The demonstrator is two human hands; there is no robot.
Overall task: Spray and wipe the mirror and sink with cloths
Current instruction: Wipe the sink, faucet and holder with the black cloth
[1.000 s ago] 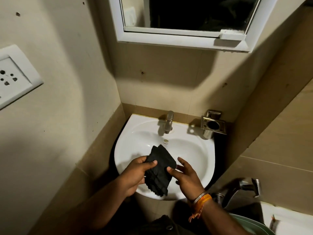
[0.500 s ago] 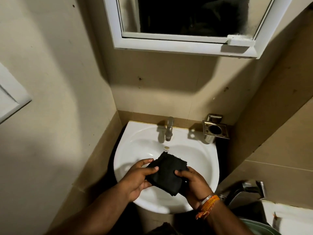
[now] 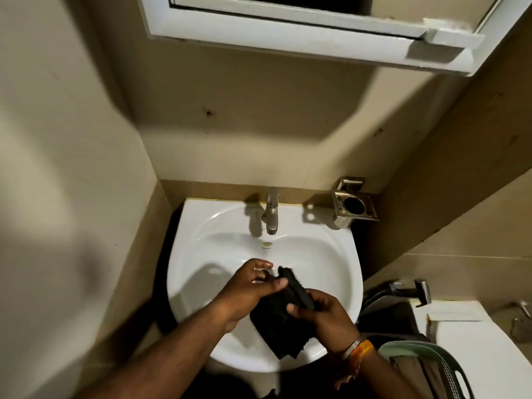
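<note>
A white wall-mounted sink sits below a white-framed mirror, of which only the lower frame shows. Over the basin I hold a black cloth with both hands. My left hand grips its upper left side, thumb across the top fold. My right hand pinches the cloth's right side, with a bangle and orange thread on the wrist. The cloth hangs down toward the sink's front rim. No spray bottle is in view.
A steel tap stands at the back of the sink. A steel holder is fixed on the wall to the right. Lower right are a hand faucet, a white surface and a green basket rim. Walls close in on both sides.
The view has tilted down and closer, so the mirror glass is mostly out of frame. My hands have shifted the cloth; it now hangs lower, folded between them.
</note>
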